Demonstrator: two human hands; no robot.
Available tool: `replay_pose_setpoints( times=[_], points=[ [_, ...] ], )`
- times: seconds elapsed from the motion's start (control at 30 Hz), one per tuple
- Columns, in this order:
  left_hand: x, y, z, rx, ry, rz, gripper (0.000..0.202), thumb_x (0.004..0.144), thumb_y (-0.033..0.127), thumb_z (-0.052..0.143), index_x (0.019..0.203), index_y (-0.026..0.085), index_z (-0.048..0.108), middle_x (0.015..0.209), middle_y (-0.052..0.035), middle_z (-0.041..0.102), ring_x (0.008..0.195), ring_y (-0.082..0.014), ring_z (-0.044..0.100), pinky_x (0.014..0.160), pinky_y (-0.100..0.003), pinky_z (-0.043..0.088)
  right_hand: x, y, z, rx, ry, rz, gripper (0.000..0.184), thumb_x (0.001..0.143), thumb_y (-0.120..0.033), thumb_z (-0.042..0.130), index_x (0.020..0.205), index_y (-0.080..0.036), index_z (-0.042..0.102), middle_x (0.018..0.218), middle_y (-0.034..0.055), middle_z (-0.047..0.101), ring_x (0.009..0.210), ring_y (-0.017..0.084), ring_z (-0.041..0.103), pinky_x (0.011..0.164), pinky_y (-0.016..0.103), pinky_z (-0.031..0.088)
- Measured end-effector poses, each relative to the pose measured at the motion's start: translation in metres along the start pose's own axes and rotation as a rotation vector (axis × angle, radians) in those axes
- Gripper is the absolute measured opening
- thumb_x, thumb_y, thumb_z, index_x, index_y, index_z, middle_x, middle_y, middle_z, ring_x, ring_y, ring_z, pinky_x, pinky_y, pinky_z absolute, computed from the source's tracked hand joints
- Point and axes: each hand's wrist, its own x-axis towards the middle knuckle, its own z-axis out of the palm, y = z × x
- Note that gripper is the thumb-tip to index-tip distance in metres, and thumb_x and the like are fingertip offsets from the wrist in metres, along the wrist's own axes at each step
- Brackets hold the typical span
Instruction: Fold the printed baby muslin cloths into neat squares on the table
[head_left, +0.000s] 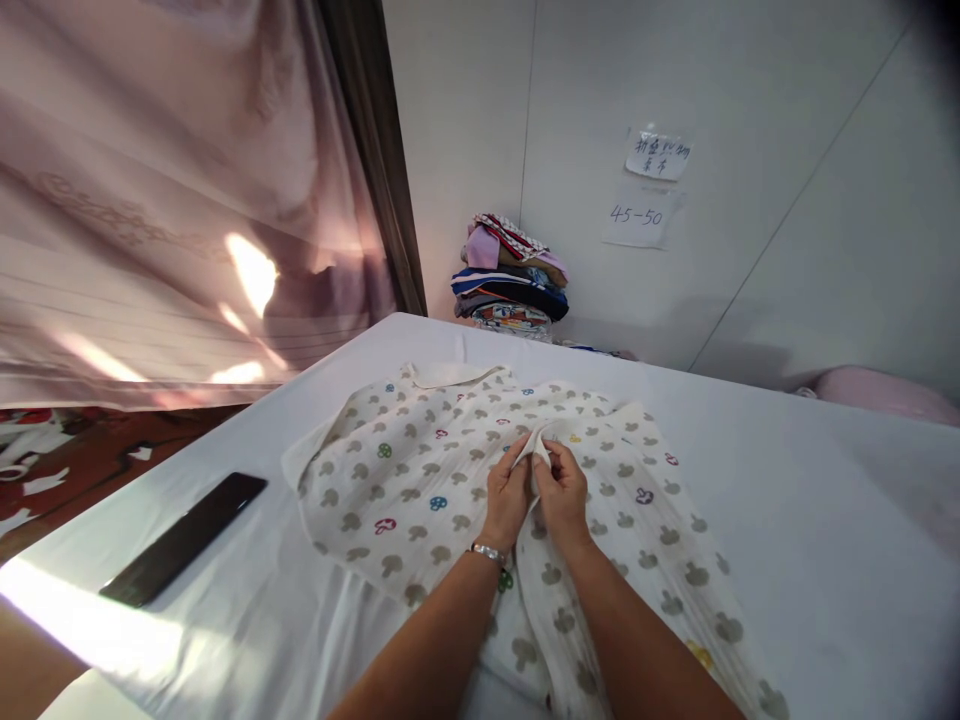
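A white garment (pixel 420 450) printed with grey and a few coloured mushrooms lies spread on the table, its neckline toward the far side. Both hands meet near its middle. My left hand (pixel 510 495), with a silver bracelet at the wrist, pinches a raised pale edge of the cloth. Right beside it my right hand (pixel 562 490) pinches the same edge, fingers closed. Below the hands the cloth hangs in a loose fold toward me. Whether a fastener sits between the fingertips is hidden.
A white-covered table (pixel 825 540) carries a dark flat slab, perhaps a phone (pixel 184 540), at the left. Folded clothes (pixel 511 280) are stacked beyond the far edge against the wall. A pink curtain (pixel 172 180) hangs at left; paper notes (pixel 637 215) are on the wall.
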Motion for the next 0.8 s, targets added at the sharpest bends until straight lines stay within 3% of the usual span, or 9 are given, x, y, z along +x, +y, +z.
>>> replay_pose_setpoints(
  times=[0.1,0.53,0.8],
  points=[
    [-0.002,-0.003,0.000,0.016,-0.057,0.039,0.035,0.082,0.027,0.048,0.114,0.022,0.062,0.122,-0.0035,0.059,0.115,-0.0198,0.052,0.103,-0.037,0.037,0.000,-0.001,0.001,0.014,-0.017,0.002,0.028,0.078,-0.034,0.056,0.101,-0.018,0.059,0.080,0.0020,0.061,0.070,0.015,0.055,0.065,0.027,0.045],
    [-0.005,0.006,0.000,0.098,-0.073,0.083,0.039,0.084,0.025,0.044,0.119,0.021,0.058,0.127,-0.0029,0.056,0.120,-0.0186,0.048,0.105,-0.035,0.034,0.000,-0.006,0.002,0.150,-0.081,0.061,0.030,0.079,-0.039,0.056,0.103,-0.020,0.058,0.072,-0.0004,0.059,0.066,0.014,0.055,0.063,0.027,0.046],
    [-0.007,0.008,0.002,0.147,-0.080,0.130,0.045,0.077,0.021,0.052,0.122,0.024,0.056,0.128,-0.0023,0.055,0.120,-0.0209,0.047,0.106,-0.036,0.033,0.001,-0.014,0.001,0.195,-0.081,0.054,0.030,0.080,-0.037,0.054,0.103,-0.019,0.061,0.091,0.0051,0.065,0.083,0.019,0.060,0.077,0.033,0.048]
  ],
)
